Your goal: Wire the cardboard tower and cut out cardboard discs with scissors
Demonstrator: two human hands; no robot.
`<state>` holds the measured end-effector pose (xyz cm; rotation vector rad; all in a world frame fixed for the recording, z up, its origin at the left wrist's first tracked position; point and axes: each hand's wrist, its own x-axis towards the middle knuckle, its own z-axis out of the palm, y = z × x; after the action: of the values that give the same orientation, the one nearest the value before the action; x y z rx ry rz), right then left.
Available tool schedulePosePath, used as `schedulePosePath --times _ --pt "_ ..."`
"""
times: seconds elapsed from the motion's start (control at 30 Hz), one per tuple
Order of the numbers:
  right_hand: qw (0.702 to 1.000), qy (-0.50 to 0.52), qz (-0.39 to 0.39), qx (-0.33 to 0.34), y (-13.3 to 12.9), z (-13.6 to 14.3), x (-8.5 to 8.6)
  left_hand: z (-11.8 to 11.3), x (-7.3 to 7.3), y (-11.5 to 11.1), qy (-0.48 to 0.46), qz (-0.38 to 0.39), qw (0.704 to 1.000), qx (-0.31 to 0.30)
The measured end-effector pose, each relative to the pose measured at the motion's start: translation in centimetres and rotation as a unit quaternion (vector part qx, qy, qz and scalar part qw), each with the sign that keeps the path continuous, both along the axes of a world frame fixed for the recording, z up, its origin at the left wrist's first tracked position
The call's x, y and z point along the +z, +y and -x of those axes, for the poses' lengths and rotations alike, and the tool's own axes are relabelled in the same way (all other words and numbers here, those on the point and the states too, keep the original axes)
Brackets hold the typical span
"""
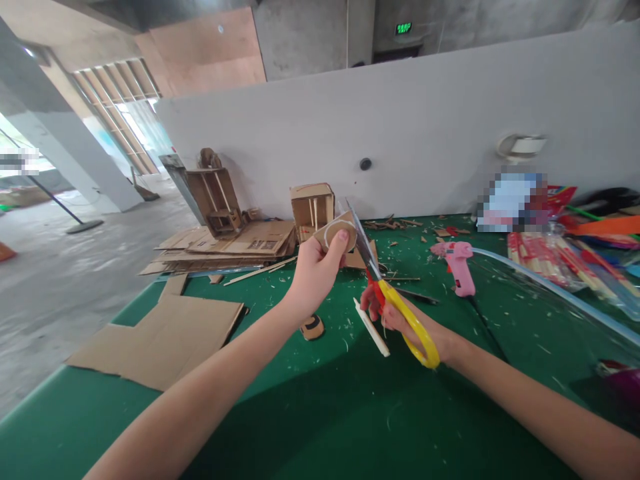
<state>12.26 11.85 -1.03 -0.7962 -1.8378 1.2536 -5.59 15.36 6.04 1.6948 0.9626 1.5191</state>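
Observation:
My left hand (316,270) holds up a small cardboard piece (338,233) marked with a white drawn circle, pinched between thumb and fingers. My right hand (395,317) grips yellow-and-red scissors (395,300); their blades point up and away and meet the right edge of the cardboard piece. Both hands hover above the green table (320,413). Below the hands lie a white glue stick (371,327) and a small curved cardboard scrap (313,327).
A pink glue gun (459,263) lies to the right, beside a clear tube (550,287) and packets of wooden sticks (543,260). Flat cardboard sheets (165,340) lie at the left, stacked cardboard and small cardboard models (313,207) at the back by the grey partition.

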Motion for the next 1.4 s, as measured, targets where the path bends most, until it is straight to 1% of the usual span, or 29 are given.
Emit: schedulePosePath --times 0.1,0.23,0.33,0.53,0.67,0.8,0.9,1.03,1.17,1.23,1.27,1.33,1.4 --pt "1.0 -0.002 -0.009 -0.009 0.0 0.1 -0.1 0.1 0.1 0.1 0.008 -0.006 1.0 -0.007" --pt "0.999 0.009 -0.012 -0.038 0.3 0.3 -0.7 0.2 0.0 0.4 0.012 -0.004 1.0 -0.022" --pt "0.999 0.005 -0.013 -0.041 0.5 0.5 -0.8 0.3 0.1 0.3 0.016 0.002 1.0 -0.022" --pt "0.997 -0.021 -0.021 -0.064 0.5 0.6 -0.9 0.3 0.3 0.3 0.026 0.01 0.999 -0.028" --pt "0.996 -0.022 -0.019 -0.087 0.0 0.7 -0.2 0.6 0.6 0.4 0.051 0.009 0.998 -0.045" --pt "0.996 -0.03 -0.016 -0.076 -0.6 0.6 0.7 1.2 1.3 0.4 0.105 0.013 0.993 -0.058" --pt "0.997 -0.024 -0.021 -0.07 -0.6 0.5 0.6 1.6 1.7 0.4 0.141 0.022 0.987 -0.066" --pt "0.996 -0.028 -0.003 -0.081 -0.1 0.5 0.2 2.2 2.1 0.4 0.146 0.032 0.985 -0.09" --pt "0.997 -0.024 0.008 -0.077 0.0 0.6 0.3 2.4 2.1 0.6 0.14 0.035 0.984 -0.107" --pt "0.997 -0.013 0.009 -0.08 -0.1 0.7 0.2 2.1 1.8 0.6 0.125 0.042 0.986 -0.103" --pt "0.996 -0.008 0.007 -0.083 -0.1 0.8 0.0 1.8 1.4 0.6 0.097 0.048 0.99 -0.094" --pt "0.996 0.0 -0.002 -0.093 0.0 0.9 -0.3 1.1 0.6 0.5 0.001 0.063 0.995 -0.074" --pt "0.995 0.002 -0.011 -0.099 0.0 1.0 -0.6 0.3 -0.2 0.4 -0.096 0.07 0.99 -0.073"
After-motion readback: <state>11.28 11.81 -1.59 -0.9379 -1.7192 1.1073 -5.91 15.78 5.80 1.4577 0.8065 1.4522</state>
